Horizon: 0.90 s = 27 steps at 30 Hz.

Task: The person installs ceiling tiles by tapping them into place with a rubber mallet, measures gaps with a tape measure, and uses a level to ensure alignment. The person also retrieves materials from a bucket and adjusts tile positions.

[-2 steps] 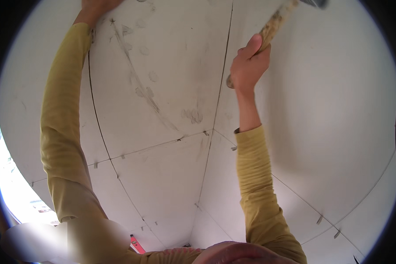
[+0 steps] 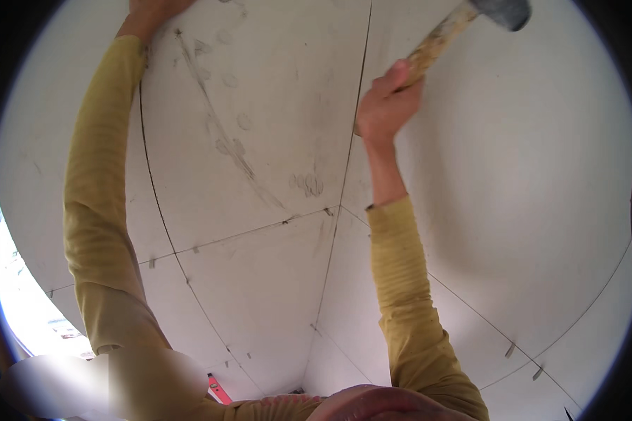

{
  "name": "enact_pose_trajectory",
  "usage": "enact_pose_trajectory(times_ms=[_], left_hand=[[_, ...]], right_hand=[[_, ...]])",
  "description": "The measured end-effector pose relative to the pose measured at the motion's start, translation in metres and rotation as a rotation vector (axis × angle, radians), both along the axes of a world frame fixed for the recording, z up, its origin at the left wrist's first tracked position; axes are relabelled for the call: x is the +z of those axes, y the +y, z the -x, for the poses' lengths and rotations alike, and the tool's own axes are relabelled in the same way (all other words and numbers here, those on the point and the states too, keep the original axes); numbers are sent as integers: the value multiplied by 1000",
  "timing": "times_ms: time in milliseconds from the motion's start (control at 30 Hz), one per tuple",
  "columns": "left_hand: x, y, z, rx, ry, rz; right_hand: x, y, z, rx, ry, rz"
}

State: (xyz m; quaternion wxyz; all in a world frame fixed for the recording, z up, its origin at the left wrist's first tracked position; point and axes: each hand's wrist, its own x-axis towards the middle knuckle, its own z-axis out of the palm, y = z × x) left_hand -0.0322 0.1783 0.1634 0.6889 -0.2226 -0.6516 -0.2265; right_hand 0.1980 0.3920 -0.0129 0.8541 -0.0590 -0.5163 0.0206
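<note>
Beside the corner line (image 2: pixel 351 133) where the pale left wall (image 2: pixel 274 91) meets the right wall (image 2: pixel 534 161), the right hand (image 2: pixel 390 102) grasps a hammer (image 2: pixel 456 28) around its wooden handle. The handle appears stiff, the dark head (image 2: pixel 509 10) probably heavier; a hold low on the handle suits it. The butt is hidden; whether the head touches the wall is unclear. The left hand (image 2: pixel 158 10) is cut off above; its grip cannot be told.

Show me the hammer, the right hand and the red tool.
Hammer (image 2: pixel 437 46): head view, on the wooden handle.
Right hand (image 2: pixel 388 107): head view, middle of the hand.
Red tool (image 2: pixel 219 389): head view, on its visible length.
</note>
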Motion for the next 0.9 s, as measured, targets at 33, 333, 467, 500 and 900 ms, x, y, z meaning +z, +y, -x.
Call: enact_pose_trajectory(times_ms=[33,333,467,500,900], left_hand=[[1,-5,-8,13,-8,1],[8,-24,-17,22,-31,-15],[-1,-11,-8,8,-97,5],[3,-42,-7,55,-49,-21],[1,-23,3,-6,-45,6]], right_hand=[[-3,5,5,-62,24,-20],[54,9,-1,-142,-59,-14],[59,2,-11,23,-491,425],[59,-28,-4,94,-433,316],[37,-45,-8,56,-212,101]])
